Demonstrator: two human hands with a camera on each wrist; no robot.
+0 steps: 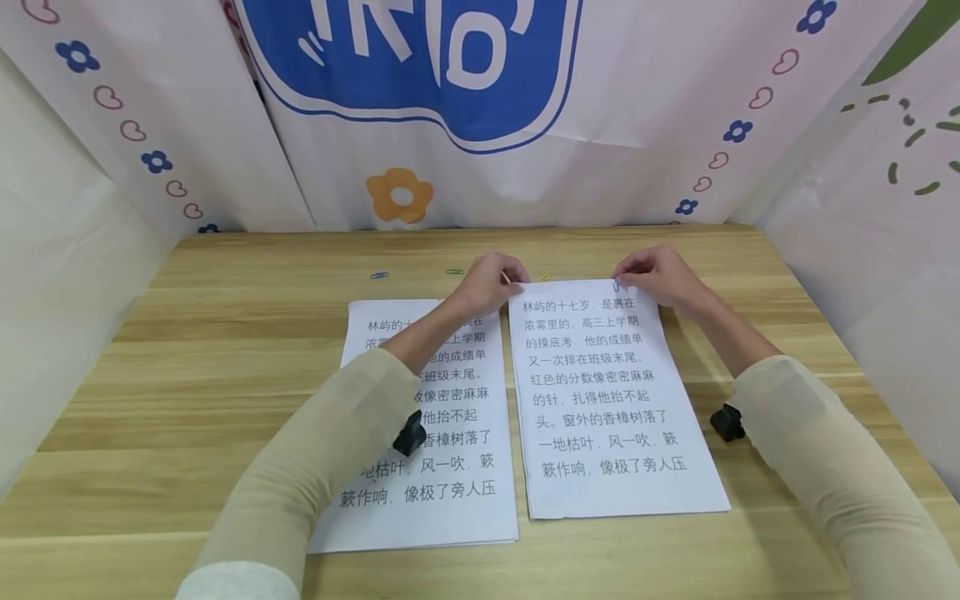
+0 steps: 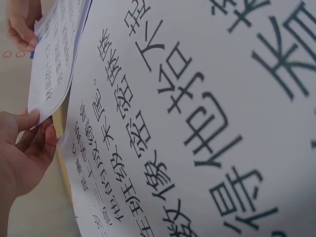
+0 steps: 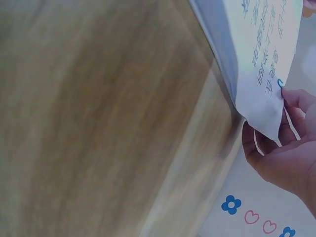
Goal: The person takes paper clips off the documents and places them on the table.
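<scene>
Two stacks of printed paper lie side by side on the wooden table. My left hand [image 1: 491, 283] pinches the top left corner of the right paper stack [image 1: 600, 492], thumb on top and fingers behind in the left wrist view. At that stack's top edge, towards the right, my right hand [image 1: 660, 273] pinches a blue paper clip [image 3: 280, 83] that sits over the edge. The right wrist view shows the thumb by the clip and fingers behind the lifted corner. Under my left forearm is the left paper stack [image 1: 420, 529], partly covered.
Beyond the stacks lie a blue paper clip [image 1: 380, 275], a green paper clip [image 1: 455, 271] and a yellow paper clip [image 1: 546, 276]. A printed cloth backdrop [image 1: 525, 179] stands at the table's [image 1: 247, 375] far edge.
</scene>
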